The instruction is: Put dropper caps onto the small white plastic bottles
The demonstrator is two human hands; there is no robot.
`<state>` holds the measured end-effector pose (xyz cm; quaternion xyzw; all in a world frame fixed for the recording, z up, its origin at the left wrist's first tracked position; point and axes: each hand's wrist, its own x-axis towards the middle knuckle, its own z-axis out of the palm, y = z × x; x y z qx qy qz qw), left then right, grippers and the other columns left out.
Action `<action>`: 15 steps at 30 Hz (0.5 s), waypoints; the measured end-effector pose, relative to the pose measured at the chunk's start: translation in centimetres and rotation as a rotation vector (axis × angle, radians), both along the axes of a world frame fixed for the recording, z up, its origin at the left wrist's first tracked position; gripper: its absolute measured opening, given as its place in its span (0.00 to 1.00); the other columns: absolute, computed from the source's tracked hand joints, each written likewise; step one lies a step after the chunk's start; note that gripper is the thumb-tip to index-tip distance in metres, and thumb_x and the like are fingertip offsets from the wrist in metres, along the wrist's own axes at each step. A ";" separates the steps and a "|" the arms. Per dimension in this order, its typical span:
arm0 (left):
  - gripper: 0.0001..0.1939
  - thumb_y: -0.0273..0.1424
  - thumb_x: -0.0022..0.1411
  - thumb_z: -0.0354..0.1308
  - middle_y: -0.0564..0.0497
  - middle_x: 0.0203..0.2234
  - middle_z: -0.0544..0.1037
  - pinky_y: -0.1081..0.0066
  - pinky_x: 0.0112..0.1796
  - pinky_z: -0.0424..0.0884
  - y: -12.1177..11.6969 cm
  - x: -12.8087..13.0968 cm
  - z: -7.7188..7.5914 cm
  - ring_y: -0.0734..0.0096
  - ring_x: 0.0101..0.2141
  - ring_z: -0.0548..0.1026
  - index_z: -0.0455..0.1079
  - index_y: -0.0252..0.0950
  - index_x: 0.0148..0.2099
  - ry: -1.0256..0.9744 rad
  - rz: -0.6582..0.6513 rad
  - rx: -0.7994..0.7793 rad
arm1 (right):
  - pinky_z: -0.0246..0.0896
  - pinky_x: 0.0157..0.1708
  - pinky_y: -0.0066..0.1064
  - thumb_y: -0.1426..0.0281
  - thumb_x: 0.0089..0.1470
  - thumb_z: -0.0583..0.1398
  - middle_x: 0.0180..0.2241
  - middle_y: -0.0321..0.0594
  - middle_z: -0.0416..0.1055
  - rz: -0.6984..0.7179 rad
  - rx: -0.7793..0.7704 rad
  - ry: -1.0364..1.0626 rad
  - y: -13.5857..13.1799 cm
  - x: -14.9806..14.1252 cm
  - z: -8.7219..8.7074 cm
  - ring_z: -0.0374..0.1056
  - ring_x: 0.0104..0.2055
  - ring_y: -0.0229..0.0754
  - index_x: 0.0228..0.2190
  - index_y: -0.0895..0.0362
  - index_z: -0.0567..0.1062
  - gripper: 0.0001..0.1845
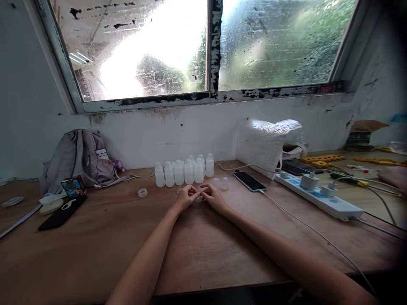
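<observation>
My left hand [187, 198] and my right hand [212, 197] meet near the middle of the table, fingertips pinched together. Between them is a small clear plastic piece [199, 199], mostly hidden by the fingers, so its kind cannot be made out. Just behind the hands stand several translucent white baby bottles [179, 173], upright and close together in a cluster. Two clear dome-like caps [225, 183] lie to the right of my right hand. A white plastic ring [143, 192] rests on the wood to the left of the bottles.
On the wooden table [127, 254], a phone [249, 181] with a cable and a white power strip [318, 197] lie to the right. A grey backpack [79, 156] and a black pouch [62, 212] are at left. Another person's hand [392, 176] shows at far right, near a screwdriver [348, 178].
</observation>
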<state>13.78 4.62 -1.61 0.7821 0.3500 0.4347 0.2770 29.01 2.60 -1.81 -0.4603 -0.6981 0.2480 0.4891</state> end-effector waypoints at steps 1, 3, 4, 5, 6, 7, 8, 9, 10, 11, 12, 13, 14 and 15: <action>0.09 0.34 0.50 0.55 0.52 0.26 0.68 0.75 0.29 0.66 0.2 -0.1 -0.2 0.76 0.27 0.69 0.63 0.33 0.30 0.000 0.009 -0.012 | 0.61 0.26 0.28 0.70 0.46 0.53 0.24 0.37 0.70 0.018 0.003 -0.021 -0.1 0.0 0.1 0.65 0.24 0.36 0.35 0.59 0.68 0.12; 0.11 0.35 0.48 0.57 0.53 0.24 0.69 0.77 0.27 0.66 0.5 -0.3 -0.4 0.76 0.26 0.68 0.63 0.34 0.32 0.007 0.024 -0.029 | 0.61 0.28 0.28 0.69 0.46 0.53 0.26 0.39 0.71 0.048 0.027 -0.077 -0.2 -0.1 0.2 0.66 0.27 0.37 0.32 0.59 0.71 0.11; 0.12 0.35 0.46 0.58 0.53 0.24 0.69 0.77 0.26 0.65 0.6 -0.5 -0.5 0.76 0.26 0.68 0.63 0.34 0.32 0.012 0.029 -0.034 | 0.60 0.29 0.27 0.69 0.46 0.53 0.27 0.39 0.72 0.054 0.040 -0.101 -0.3 -0.1 0.2 0.66 0.28 0.37 0.30 0.59 0.72 0.10; 0.13 0.36 0.46 0.58 0.53 0.24 0.69 0.77 0.26 0.65 0.7 -0.6 -0.5 0.76 0.26 0.68 0.64 0.34 0.33 0.021 0.032 -0.039 | 0.60 0.29 0.27 0.69 0.46 0.53 0.28 0.39 0.72 0.056 0.051 -0.119 -0.4 -0.1 0.3 0.66 0.28 0.37 0.29 0.59 0.72 0.10; 0.14 0.37 0.45 0.58 0.53 0.24 0.70 0.77 0.26 0.64 0.7 -0.7 -0.5 0.76 0.25 0.68 0.64 0.34 0.33 0.033 0.032 -0.043 | 0.60 0.28 0.27 0.70 0.46 0.53 0.28 0.39 0.72 0.053 0.056 -0.132 -0.4 -0.2 0.3 0.66 0.27 0.37 0.29 0.59 0.73 0.10; 0.14 0.37 0.45 0.58 0.53 0.24 0.70 0.77 0.25 0.64 0.7 -0.8 -0.4 0.76 0.25 0.68 0.65 0.34 0.33 0.048 0.030 -0.046 | 0.60 0.27 0.27 0.70 0.46 0.53 0.27 0.39 0.72 0.048 0.058 -0.140 -0.5 -0.2 0.3 0.66 0.27 0.37 0.29 0.59 0.73 0.10; 0.14 0.38 0.45 0.58 0.52 0.24 0.71 0.77 0.25 0.64 0.6 -0.9 -0.3 0.76 0.24 0.68 0.66 0.34 0.32 0.065 0.027 -0.046 | 0.60 0.27 0.27 0.70 0.45 0.53 0.27 0.39 0.72 0.045 0.060 -0.147 -0.5 -0.2 0.4 0.66 0.26 0.36 0.29 0.58 0.73 0.10; 0.14 0.38 0.45 0.58 0.52 0.24 0.71 0.77 0.25 0.64 0.6 -1.0 -0.2 0.76 0.24 0.67 0.66 0.34 0.32 0.082 0.025 -0.043 | 0.60 0.26 0.26 0.70 0.45 0.53 0.26 0.39 0.72 0.043 0.063 -0.153 -0.6 -0.3 0.4 0.65 0.25 0.36 0.29 0.58 0.73 0.09; 0.14 0.38 0.45 0.58 0.52 0.24 0.71 0.76 0.25 0.63 0.5 -1.1 -0.1 0.76 0.23 0.67 0.67 0.34 0.31 0.098 0.023 -0.037 | 0.59 0.26 0.26 0.70 0.45 0.53 0.26 0.38 0.72 0.041 0.066 -0.158 -0.6 -0.3 0.4 0.65 0.25 0.36 0.28 0.58 0.73 0.09; 0.13 0.38 0.45 0.58 0.52 0.24 0.72 0.76 0.26 0.63 0.4 -1.1 0.0 0.76 0.24 0.67 0.67 0.34 0.31 0.111 0.024 -0.027 | 0.59 0.26 0.26 0.71 0.45 0.53 0.26 0.38 0.71 0.036 0.069 -0.162 -0.6 -0.3 0.4 0.65 0.25 0.36 0.28 0.58 0.73 0.09; 0.13 0.38 0.45 0.58 0.52 0.24 0.71 0.76 0.26 0.63 0.3 -1.2 0.0 0.76 0.24 0.67 0.68 0.35 0.31 0.123 0.025 -0.016 | 0.59 0.26 0.26 0.71 0.45 0.53 0.26 0.39 0.71 0.030 0.071 -0.163 -0.6 -0.3 0.4 0.65 0.25 0.36 0.28 0.58 0.73 0.09; 0.13 0.38 0.45 0.58 0.52 0.25 0.71 0.76 0.27 0.63 0.2 -1.2 0.1 0.75 0.25 0.67 0.68 0.35 0.32 0.133 0.028 -0.003 | 0.59 0.26 0.26 0.71 0.45 0.54 0.26 0.39 0.71 0.025 0.071 -0.165 -0.6 -0.3 0.4 0.65 0.25 0.36 0.27 0.59 0.73 0.09; 0.13 0.38 0.45 0.58 0.52 0.25 0.71 0.76 0.27 0.63 0.1 -1.2 0.1 0.75 0.25 0.67 0.68 0.35 0.32 0.141 0.031 0.010 | 0.59 0.26 0.26 0.71 0.45 0.54 0.26 0.39 0.71 0.019 0.070 -0.165 -0.6 -0.3 0.4 0.65 0.25 0.36 0.27 0.59 0.73 0.09; 0.13 0.38 0.45 0.58 0.51 0.26 0.71 0.76 0.27 0.63 0.1 -1.3 0.1 0.75 0.26 0.67 0.68 0.35 0.32 0.150 0.033 0.022 | 0.59 0.26 0.26 0.71 0.45 0.54 0.26 0.39 0.71 0.017 0.068 -0.164 -0.6 -0.3 0.4 0.65 0.25 0.36 0.28 0.59 0.73 0.09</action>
